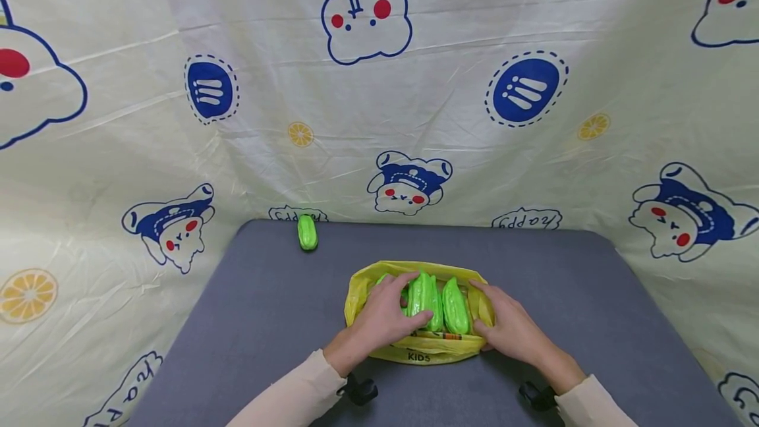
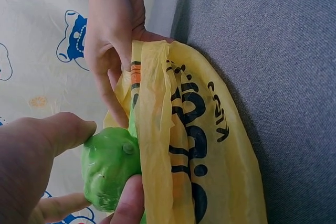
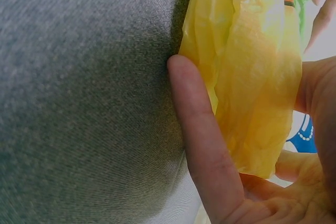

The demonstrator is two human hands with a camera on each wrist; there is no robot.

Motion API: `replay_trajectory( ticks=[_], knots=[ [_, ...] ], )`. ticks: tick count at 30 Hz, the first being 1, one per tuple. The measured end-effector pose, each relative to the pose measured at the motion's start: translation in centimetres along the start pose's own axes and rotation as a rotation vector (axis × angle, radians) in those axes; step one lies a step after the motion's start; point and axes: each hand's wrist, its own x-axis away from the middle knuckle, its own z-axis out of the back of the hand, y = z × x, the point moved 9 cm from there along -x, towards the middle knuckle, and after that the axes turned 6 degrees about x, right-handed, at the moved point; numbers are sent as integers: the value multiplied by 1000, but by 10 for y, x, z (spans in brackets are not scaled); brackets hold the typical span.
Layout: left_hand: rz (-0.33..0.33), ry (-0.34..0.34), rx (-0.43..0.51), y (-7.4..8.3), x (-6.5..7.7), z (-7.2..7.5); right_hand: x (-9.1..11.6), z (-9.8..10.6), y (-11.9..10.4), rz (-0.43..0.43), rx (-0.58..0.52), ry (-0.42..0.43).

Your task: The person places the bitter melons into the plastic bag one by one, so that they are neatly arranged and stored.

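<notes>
A yellow plastic bag (image 1: 420, 356) with dark lettering lies on the table, its mouth spread open upward. Inside are several bright green, ridged bitter melons (image 1: 455, 308), side by side. With thumb and fingers my left hand (image 1: 388, 312) grips one bitter melon (image 2: 110, 166) at the bag's left half; its bumpy end shows in the left wrist view. At the bag's right end my right hand (image 1: 512, 325) holds the rim, thumb inside and fingers outside. The yellow plastic (image 3: 257, 98) sits between these fingers in the right wrist view. The lower parts of the melons are hidden.
A lone green vegetable (image 1: 307, 232), like a short cucumber, lies near the back left edge of the grey table (image 1: 267, 328). Behind the table hangs a pale sheet (image 1: 415, 104) with printed cartoon figures.
</notes>
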Motion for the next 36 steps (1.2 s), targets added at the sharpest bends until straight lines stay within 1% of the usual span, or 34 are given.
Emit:
replay_trajectory(
  ticks=[6,13,21,30,36],
  knots=[
    [0,-5,-9,1,0,0,0,1,0,-5,-8,-9],
    [-5,-1,-15,2,0,1,0,3,-3,18,39,14],
    [3,-4,-16,3,1,1,0,1,-1,2,3,-10],
    [9,3,0,3,3,3,0,-1,0,-5,-11,-16],
    [-9,19,21,6,5,8,0,-2,0,-15,-25,-21]
  ],
)
